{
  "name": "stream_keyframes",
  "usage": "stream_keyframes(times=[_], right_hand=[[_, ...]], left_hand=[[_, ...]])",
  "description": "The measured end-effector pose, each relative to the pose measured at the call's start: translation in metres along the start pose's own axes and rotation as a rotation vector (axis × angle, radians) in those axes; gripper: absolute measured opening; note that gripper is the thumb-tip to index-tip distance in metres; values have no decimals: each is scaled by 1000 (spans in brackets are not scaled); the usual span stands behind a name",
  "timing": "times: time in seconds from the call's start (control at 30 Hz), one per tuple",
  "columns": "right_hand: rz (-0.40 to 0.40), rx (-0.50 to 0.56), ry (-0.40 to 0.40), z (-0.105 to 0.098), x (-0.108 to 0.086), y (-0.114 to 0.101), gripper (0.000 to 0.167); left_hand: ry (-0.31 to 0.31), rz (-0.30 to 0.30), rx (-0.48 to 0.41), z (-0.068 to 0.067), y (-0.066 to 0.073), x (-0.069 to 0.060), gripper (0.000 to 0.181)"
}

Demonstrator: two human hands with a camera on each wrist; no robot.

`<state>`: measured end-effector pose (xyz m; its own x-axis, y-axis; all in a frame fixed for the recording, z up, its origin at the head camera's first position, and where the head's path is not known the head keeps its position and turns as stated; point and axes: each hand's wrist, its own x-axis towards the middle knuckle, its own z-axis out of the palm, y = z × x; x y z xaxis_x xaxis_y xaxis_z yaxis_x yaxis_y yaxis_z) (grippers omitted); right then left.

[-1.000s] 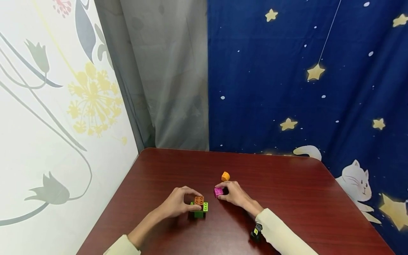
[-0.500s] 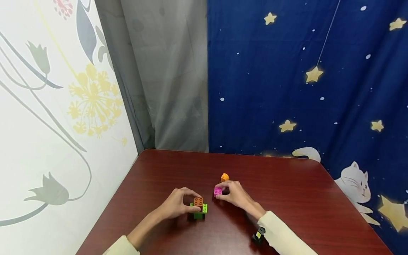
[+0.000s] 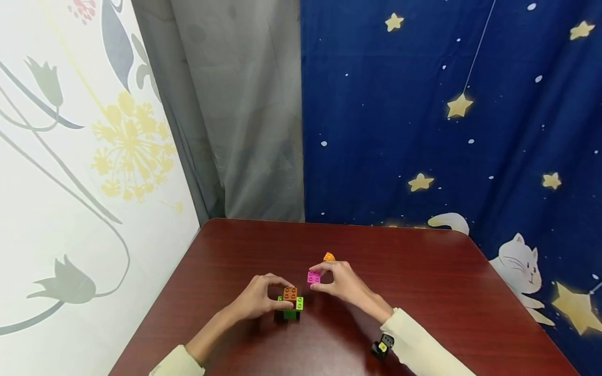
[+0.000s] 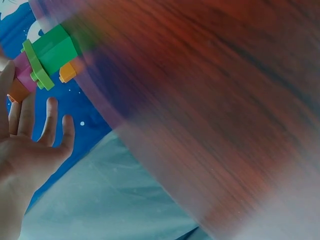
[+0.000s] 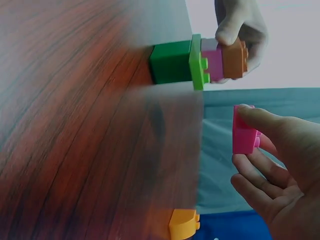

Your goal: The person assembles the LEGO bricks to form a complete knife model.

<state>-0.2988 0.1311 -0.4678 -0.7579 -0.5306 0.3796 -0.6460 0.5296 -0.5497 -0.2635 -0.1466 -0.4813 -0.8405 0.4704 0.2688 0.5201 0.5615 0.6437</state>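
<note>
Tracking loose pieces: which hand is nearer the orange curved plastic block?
Right hand, just in front of the curved block; the left hand is farther left, gripping a multicoloured plastic stack.

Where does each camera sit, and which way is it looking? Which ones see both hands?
Head: on the person's head, facing forward and down at the table; left hand, right hand and sleeves show.
Left wrist: on that wrist, facing past the left hand to the brick stack it grips; the left hand shows.
Right wrist: on that wrist, facing the right hand pinching the bright pink brick; both hands show.
Head and right wrist share both hands, the stack and that brick.
</note>
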Motion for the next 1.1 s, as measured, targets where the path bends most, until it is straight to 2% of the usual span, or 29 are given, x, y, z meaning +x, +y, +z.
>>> stream_keyframes(times=[0.2,0.33,0.53,0.73,0.97,1.1], right_hand=[[-10,2,-17,1,0,-14,37],[-49,-8,-10,3,2,-22,34],[-81,-34,-11,5,3,-31,34],[-95,15,-25,10,4,-36,35],[-149,20,0,19,6,-42,33],[-150,40,5,24,6,-44,32]], left_hand=[[-10,-2,2,0,-1,0,31],[-17,-18,5,0,-2,0,32],[-8,-6,28,1,-4,1,33],[-1,0,28,2,-4,1,36],[-11,5,1,1,-4,1,35],[4,37,-3,1,-5,2,33]])
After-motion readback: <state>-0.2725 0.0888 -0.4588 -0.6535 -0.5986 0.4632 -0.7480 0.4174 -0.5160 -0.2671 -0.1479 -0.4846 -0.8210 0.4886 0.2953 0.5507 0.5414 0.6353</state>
